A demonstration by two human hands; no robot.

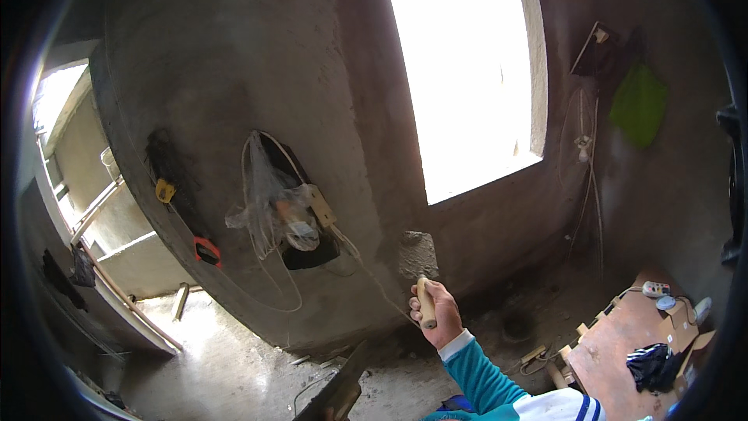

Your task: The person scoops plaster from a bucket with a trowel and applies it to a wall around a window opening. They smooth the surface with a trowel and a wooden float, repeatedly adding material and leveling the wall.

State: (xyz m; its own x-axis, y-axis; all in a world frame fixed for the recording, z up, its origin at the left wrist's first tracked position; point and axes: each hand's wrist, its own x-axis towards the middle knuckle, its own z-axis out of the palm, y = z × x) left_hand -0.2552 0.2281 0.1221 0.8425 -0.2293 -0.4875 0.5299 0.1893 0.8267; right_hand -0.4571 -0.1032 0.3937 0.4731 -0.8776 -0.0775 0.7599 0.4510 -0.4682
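- Your right hand (438, 316) is closed around the wooden handle of the trowel (419, 256).
- Your trowel points upward, its blade coated in grey mortar, in view below the bright window opening (471, 78).
- You cannot tell your left hand's grip; it is out of frame.
- Left of your trowel, a clear plastic bag (265, 199) hangs at the wall (312, 101).
- Far right, a green cloth (639, 105) hangs.

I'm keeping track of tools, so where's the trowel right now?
In the head view, the trowel is just right of centre, blade up, in your right hand, below the lower left corner of the window.
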